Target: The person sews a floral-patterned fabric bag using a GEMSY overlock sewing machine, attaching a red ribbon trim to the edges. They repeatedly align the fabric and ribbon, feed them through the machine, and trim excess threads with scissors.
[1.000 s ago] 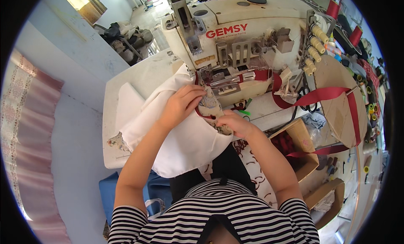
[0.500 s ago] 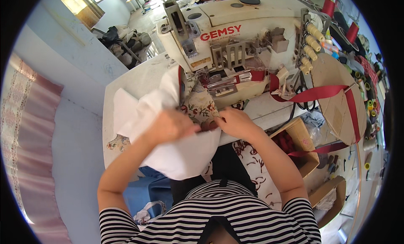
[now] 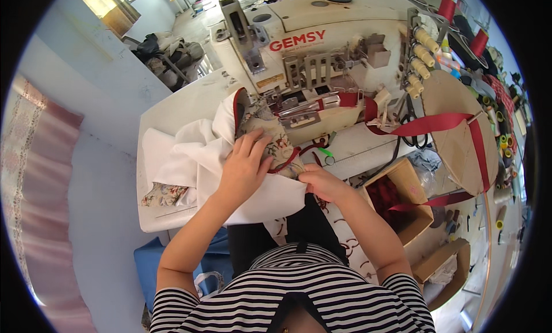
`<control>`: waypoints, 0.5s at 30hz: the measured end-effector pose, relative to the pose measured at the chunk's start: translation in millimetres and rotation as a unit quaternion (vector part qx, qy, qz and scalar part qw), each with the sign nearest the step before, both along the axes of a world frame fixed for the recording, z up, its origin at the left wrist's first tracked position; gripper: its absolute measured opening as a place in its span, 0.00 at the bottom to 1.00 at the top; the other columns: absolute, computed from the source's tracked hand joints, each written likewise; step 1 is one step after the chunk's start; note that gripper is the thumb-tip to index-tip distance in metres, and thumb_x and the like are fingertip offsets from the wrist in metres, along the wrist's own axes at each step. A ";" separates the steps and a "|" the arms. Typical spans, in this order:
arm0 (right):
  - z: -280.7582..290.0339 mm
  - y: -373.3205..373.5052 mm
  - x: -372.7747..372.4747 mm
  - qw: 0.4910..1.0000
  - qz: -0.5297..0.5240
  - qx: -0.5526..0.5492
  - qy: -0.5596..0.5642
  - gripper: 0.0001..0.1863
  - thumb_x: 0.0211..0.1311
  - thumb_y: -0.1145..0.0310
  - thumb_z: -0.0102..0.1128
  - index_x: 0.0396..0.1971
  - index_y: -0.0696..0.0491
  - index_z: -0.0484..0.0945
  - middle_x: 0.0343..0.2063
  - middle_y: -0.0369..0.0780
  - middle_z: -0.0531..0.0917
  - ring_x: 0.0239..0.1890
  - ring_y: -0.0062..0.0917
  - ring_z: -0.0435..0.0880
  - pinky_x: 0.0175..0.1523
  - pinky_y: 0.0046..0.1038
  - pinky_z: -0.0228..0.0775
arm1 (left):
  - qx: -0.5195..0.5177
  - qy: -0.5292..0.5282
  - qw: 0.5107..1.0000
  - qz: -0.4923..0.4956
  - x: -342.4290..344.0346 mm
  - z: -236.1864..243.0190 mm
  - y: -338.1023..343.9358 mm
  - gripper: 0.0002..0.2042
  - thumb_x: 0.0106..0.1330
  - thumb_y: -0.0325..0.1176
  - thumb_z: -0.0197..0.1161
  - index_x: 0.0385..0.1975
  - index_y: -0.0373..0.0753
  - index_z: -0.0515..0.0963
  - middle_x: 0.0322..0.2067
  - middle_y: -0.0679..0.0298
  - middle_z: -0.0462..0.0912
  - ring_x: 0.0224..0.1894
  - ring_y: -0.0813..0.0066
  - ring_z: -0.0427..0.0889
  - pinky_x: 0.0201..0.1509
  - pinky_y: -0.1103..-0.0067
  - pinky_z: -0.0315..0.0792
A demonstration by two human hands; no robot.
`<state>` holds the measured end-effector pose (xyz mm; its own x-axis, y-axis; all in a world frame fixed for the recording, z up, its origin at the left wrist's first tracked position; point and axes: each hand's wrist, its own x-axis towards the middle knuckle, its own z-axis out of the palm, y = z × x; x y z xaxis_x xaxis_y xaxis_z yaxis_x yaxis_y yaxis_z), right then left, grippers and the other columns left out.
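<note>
A white cloth with a floral face (image 3: 280, 144) and dark red binding along its edge lies bunched on the sewing machine's table in front of me. My left hand (image 3: 244, 163) rests on the floral face near the bound edge, its fingers stretched out and slightly apart. At the cloth's right corner, my right hand (image 3: 323, 182) pinches the edge between thumb and fingers. The sewing machine (image 3: 322, 51) stands just beyond, and a dark red ribbon (image 3: 425, 126) runs into its folder from the right. The cloth's left part (image 3: 178, 155) spreads in loose folds.
Beyond my right hand lies a small green-and-metal item (image 3: 326, 154). A cardboard disc (image 3: 457, 114) carries the ribbon at right. Below it stand a cardboard box (image 3: 417, 203) with red material and a second box (image 3: 454, 275). Cream thread cones (image 3: 424, 51) flank the machine.
My left hand has moved from a blurred, closed pose to lying spread on the floral face. The bound edge now shows more fully, and my right hand has shifted slightly right and down.
</note>
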<state>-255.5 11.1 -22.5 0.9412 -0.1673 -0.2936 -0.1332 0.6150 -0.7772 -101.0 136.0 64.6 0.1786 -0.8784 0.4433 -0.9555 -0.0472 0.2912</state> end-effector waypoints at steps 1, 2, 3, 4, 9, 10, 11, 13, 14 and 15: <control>-0.8 -1.9 0.8 1.000 0.007 -0.009 0.008 0.13 0.56 0.75 0.46 0.40 0.60 0.75 0.35 0.37 0.80 0.37 0.20 0.80 0.42 0.26 0.73 | 0.001 0.002 1.000 0.006 -1.4 -0.5 0.1 0.19 0.55 0.26 0.63 0.48 0.40 0.72 0.51 0.57 0.71 0.50 0.55 0.72 0.51 0.70 0.70; 0.1 -3.0 2.0 1.000 0.016 -0.010 0.007 0.13 0.56 0.75 0.46 0.40 0.60 0.75 0.36 0.38 0.80 0.36 0.20 0.79 0.42 0.26 0.73 | 0.000 0.014 1.000 -0.001 -0.5 -0.5 0.6 0.19 0.55 0.26 0.62 0.48 0.40 0.71 0.51 0.57 0.71 0.50 0.55 0.72 0.50 0.70 0.70; 2.7 -4.0 3.1 1.000 0.025 -0.012 0.006 0.13 0.56 0.75 0.46 0.40 0.60 0.75 0.36 0.38 0.80 0.36 0.20 0.79 0.42 0.26 0.73 | -0.001 0.013 1.000 -0.004 2.1 -0.5 1.3 0.19 0.55 0.26 0.62 0.47 0.40 0.71 0.51 0.58 0.71 0.50 0.55 0.72 0.51 0.70 0.70; 5.4 -5.2 3.6 0.999 0.034 -0.013 0.005 0.13 0.56 0.75 0.46 0.40 0.61 0.75 0.36 0.38 0.80 0.36 0.20 0.79 0.42 0.26 0.73 | -0.003 0.011 1.000 -0.007 4.4 -0.8 1.0 0.18 0.55 0.26 0.62 0.47 0.39 0.72 0.50 0.58 0.71 0.50 0.55 0.72 0.51 0.70 0.70; 10.7 -14.1 18.9 0.999 0.026 -0.035 -0.002 0.14 0.56 0.74 0.46 0.40 0.61 0.75 0.36 0.38 0.80 0.35 0.19 0.79 0.41 0.25 0.72 | -0.002 0.019 1.000 -0.011 20.3 2.3 -8.1 0.16 0.56 0.26 0.61 0.46 0.38 0.73 0.48 0.59 0.73 0.50 0.57 0.72 0.51 0.70 0.69; 13.4 -16.6 23.1 0.999 0.025 -0.036 -0.003 0.13 0.56 0.74 0.46 0.40 0.60 0.75 0.36 0.38 0.80 0.35 0.19 0.79 0.40 0.25 0.72 | -0.001 0.021 1.000 -0.015 27.0 1.8 -11.7 0.15 0.57 0.26 0.61 0.45 0.38 0.73 0.48 0.59 0.73 0.51 0.57 0.72 0.51 0.71 0.69; 16.1 -18.2 27.3 0.999 0.024 -0.036 -0.004 0.13 0.56 0.74 0.46 0.40 0.60 0.75 0.36 0.38 0.80 0.35 0.19 0.79 0.40 0.24 0.72 | 0.000 0.022 1.000 -0.019 33.4 2.7 -14.8 0.15 0.57 0.27 0.60 0.45 0.37 0.73 0.47 0.59 0.74 0.51 0.57 0.72 0.51 0.71 0.69; 18.0 -19.7 35.0 0.999 0.005 -0.041 -0.007 0.12 0.56 0.73 0.46 0.38 0.59 0.75 0.34 0.37 0.80 0.34 0.19 0.79 0.39 0.23 0.70 | 0.011 0.022 0.999 -0.044 46.6 6.4 -21.4 0.13 0.60 0.28 0.59 0.44 0.37 0.74 0.47 0.59 0.74 0.51 0.58 0.72 0.53 0.71 0.68; 18.5 -19.5 38.2 0.999 -0.004 -0.043 -0.006 0.11 0.57 0.72 0.46 0.37 0.58 0.76 0.33 0.37 0.80 0.34 0.18 0.78 0.38 0.22 0.70 | 0.020 0.018 0.998 -0.058 54.8 6.7 -23.9 0.13 0.60 0.29 0.58 0.44 0.37 0.74 0.47 0.59 0.74 0.51 0.58 0.72 0.53 0.71 0.68; 20.3 -19.2 42.1 0.998 -0.003 -0.068 -0.003 0.11 0.57 0.71 0.46 0.35 0.58 0.76 0.32 0.36 0.79 0.33 0.19 0.78 0.37 0.22 0.69 | 0.029 0.013 0.997 -0.073 62.4 8.1 -24.2 0.12 0.61 0.29 0.58 0.45 0.37 0.74 0.47 0.59 0.74 0.51 0.58 0.72 0.54 0.71 0.68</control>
<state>-213.3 -8.0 -2.2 0.9418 -0.2110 -0.2616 -0.1242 0.5046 -0.8544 -38.6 111.8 72.7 0.0581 -0.9196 0.3885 -0.9457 0.0739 0.3165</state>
